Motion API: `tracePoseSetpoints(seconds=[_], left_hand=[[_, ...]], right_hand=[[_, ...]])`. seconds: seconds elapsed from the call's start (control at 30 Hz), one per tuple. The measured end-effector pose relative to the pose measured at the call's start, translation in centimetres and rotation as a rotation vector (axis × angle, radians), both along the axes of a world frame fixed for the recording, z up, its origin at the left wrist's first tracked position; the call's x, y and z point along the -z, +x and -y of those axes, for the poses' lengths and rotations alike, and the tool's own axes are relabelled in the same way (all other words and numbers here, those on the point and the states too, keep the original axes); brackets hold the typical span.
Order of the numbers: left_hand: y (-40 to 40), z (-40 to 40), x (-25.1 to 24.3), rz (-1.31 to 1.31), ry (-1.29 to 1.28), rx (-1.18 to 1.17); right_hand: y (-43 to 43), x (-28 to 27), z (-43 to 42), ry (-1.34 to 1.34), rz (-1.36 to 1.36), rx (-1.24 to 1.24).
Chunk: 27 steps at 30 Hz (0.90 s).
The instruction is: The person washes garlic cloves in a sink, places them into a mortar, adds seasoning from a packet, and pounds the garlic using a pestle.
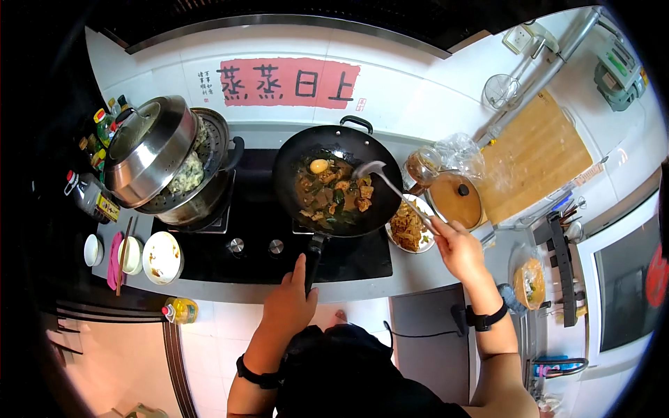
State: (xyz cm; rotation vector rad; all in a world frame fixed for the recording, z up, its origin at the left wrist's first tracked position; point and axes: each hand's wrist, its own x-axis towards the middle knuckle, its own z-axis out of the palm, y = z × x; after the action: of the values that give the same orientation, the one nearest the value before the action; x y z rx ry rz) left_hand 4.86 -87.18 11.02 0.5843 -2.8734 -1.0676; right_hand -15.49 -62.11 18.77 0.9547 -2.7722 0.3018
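Observation:
A black wok (pixel 292 157) stands on the right burner of the stove. In it lies a brown stew of meat pieces and dark green leaves (pixel 334 190), with one whole peeled egg (pixel 319 166) near the far side. My left hand (pixel 290 303) grips the wok's black handle (pixel 312 264). My right hand (pixel 457 248) holds a metal spatula (pixel 394 188) by its handle; the spatula's head rests at the right side of the food. Beneath the spatula's handle, a white plate (pixel 426 243) bears browned, fried-looking food (pixel 407 224).
A steamer pot with a tilted metal lid (pixel 151 151) fills the left burner, pale green-flecked food (pixel 188 172) under the lid. Bowls (pixel 163 257), chopsticks (pixel 123 256) and bottles (pixel 89 193) line the left side. Right of the wok are a glass jar (pixel 419 167), a pan lid (pixel 453 201) and a cutting board (pixel 538 151).

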Motion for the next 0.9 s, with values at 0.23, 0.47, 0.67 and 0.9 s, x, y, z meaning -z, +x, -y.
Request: tracePoseSetpoints(seconds=[0.23,0.47,0.67,0.9], left_hand=[[-0.1,0.0,-0.3,-0.016,0.014,0.014],[0.0,0.2,0.1,0.001,0.023,0.022],[-0.3,0.1,0.0,-0.011,0.014,0.024],[0.0,0.1,0.0,-0.017,0.020,0.016]], right_hand=[[0.2,0.3,-2.0,-0.091,0.228,-0.152],[-0.3,-2.5,-2.5,-0.172,0.693,0.154],[-1.4,-1.2,-1.1,-0.393,1.240,0.257],[1.5,-3.3,0.0,-0.573,1.427,0.158]])
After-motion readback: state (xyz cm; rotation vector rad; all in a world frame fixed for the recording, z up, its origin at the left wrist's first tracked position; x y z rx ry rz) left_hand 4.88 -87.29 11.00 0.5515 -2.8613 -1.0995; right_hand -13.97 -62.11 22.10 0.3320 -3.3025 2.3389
